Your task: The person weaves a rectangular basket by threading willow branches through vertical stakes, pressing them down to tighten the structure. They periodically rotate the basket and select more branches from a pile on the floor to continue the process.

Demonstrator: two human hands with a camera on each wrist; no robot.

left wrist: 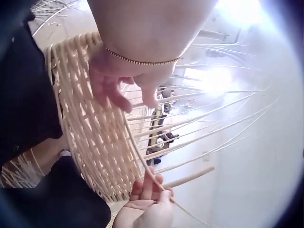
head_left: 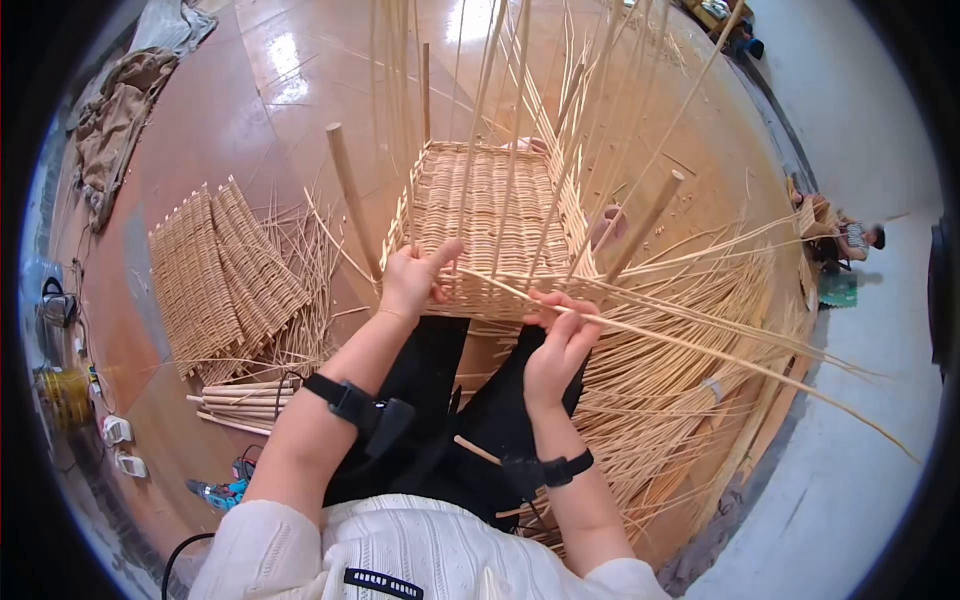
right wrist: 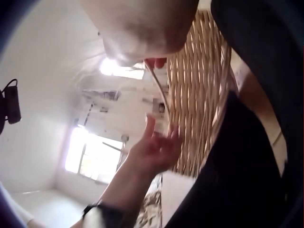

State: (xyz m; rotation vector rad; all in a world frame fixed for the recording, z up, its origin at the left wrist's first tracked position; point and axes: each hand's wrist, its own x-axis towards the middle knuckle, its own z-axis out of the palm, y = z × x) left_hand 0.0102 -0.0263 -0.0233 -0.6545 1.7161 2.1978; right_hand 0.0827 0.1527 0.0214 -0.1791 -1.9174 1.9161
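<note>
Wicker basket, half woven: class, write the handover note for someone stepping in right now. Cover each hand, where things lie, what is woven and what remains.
Left hand: rests on the near wall of the basket, gripping nothing.
Right hand: pinches a long weaving rod that runs out to the right.
Done: base and low walls woven.
Left: upright stakes stand bare above the weave.
Nearby: loose rods fanned out on the right, woven panels on the floor at left.

- Wore a white ribbed knit top point(head_left: 430, 545) with a black label point(head_left: 383, 583).
- Black trousers point(head_left: 440, 400).
- Black camera strap point(head_left: 350, 402) sat behind left hand point(head_left: 415, 280), and a slimmer black band point(head_left: 555, 468) behind right hand point(head_left: 560, 345).
- Thin beaded bracelet point(left wrist: 142, 61) on left wrist.
</note>
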